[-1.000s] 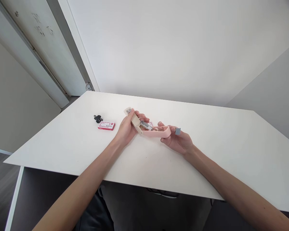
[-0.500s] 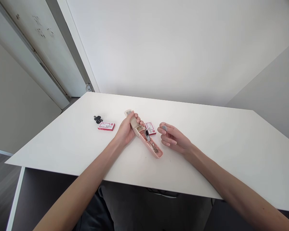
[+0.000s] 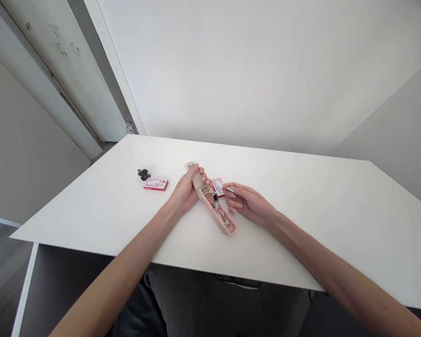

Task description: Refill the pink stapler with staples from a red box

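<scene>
A pink and beige stapler (image 3: pixel 214 213) lies opened out, its metal inner parts showing. My left hand (image 3: pixel 187 189) is wrapped round its beige upper part. Between the fingertips of my right hand (image 3: pixel 247 200) is a small grey strip of staples (image 3: pixel 230 189), held just right of the stapler's inner track. Behind the right fingertips sits a red and white staple box (image 3: pixel 218 186), partly covered by them.
Another red and white box (image 3: pixel 156 184) lies on the white table (image 3: pixel 301 201) to the left. Beside it is a black staple remover or clip-like object (image 3: pixel 144 174). A white wall (image 3: pixel 238 70) rises behind the table.
My right hand has moved left with the staple strip, closer to the stapler and the box behind it. The left hand keeps its hold, with the stapler shifted only slightly.
</scene>
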Motion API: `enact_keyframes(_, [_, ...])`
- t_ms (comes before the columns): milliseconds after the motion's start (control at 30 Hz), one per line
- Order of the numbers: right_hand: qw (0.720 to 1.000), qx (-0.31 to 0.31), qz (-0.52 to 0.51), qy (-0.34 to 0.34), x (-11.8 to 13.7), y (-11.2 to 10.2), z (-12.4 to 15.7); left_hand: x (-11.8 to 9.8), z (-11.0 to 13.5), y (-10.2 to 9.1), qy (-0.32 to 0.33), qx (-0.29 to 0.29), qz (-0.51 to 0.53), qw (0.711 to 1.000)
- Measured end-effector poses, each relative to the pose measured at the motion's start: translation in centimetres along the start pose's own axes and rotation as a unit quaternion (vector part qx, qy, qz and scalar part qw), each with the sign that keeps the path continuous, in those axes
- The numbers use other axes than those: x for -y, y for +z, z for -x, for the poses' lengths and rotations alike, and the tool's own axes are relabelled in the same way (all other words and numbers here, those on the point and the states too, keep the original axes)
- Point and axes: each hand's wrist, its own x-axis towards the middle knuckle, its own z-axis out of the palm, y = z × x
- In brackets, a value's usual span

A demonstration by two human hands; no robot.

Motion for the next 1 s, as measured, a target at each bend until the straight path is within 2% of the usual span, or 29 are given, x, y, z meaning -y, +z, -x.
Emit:
enact_keyframes(333, [0.999,-0.029,-0.005,0.025,-0.07,-0.03,-0.1,0.06,-0.06,-0.07,0.0,-0.006,0.005,1.0])
enact_keyframes(600, [0.999,-0.01,-0.012,0.038,0.04,-0.05,-0.08,0.0,0.07,-0.01,-0.004,-0.013,0.006,1.0])
enact_keyframes(1000, [1.0,-0.022,0.004,0.013,-0.06,-0.26,-0.07,0.11,-0.12,-0.26,0.0,-0.018,0.001,1.0])
